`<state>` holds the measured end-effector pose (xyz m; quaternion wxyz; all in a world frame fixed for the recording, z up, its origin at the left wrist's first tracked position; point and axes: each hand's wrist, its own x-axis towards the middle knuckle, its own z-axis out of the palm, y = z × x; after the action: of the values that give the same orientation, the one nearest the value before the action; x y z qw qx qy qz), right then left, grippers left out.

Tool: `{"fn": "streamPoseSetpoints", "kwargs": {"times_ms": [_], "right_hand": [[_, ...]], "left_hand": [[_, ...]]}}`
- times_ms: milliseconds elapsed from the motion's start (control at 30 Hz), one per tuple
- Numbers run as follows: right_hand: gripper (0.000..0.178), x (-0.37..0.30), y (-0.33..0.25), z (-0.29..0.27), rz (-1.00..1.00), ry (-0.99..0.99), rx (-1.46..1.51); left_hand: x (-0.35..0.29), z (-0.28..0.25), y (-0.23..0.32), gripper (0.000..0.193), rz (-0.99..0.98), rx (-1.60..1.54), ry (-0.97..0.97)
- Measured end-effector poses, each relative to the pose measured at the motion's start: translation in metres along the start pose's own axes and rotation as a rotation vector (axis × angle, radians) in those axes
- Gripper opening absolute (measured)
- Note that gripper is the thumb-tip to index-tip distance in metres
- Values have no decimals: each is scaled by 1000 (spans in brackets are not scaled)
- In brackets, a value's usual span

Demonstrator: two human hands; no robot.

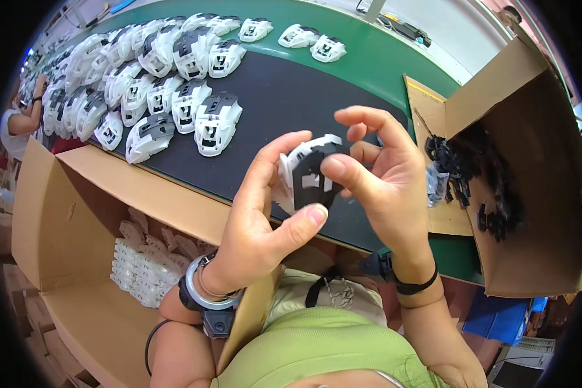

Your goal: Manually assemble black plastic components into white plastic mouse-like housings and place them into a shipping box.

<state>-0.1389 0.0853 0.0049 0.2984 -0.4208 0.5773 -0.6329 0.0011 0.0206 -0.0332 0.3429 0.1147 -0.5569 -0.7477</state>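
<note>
A black-and-white plastic shell (309, 174) is held up in front of me over the table. My left hand (255, 226) grips its left side, with the thumb on the lower front edge and the fingers behind it. My right hand (388, 171) has its thumb pressed on the black face at the upper right; its index finger is raised and bent, and the other fingers are partly hidden behind the shell. The closest shell on the table is a finished-looking white one with a dark grey top (217, 126), lying beyond my left hand.
Many similar shells (155, 55) crowd the black mat (291, 90) and green table (394, 68). An open cardboard box (77, 194) at left holds stacked white parts (145, 271). Another carton (530, 110) at right holds black parts (455, 165). A co-worker's arm (29, 119) shows far left.
</note>
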Motion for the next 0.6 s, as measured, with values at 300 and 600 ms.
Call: {"fn": "streamPoseSetpoints", "kwargs": {"times_ms": [300,600], "right_hand": [[42,12,17,14,-200,-127,-309],[34,-16,12,4,-279,-167,-242]], "left_hand": [[3,-1,-1,34,96,-189,127],[-6,-4,2,37,30,-152,-87]]}}
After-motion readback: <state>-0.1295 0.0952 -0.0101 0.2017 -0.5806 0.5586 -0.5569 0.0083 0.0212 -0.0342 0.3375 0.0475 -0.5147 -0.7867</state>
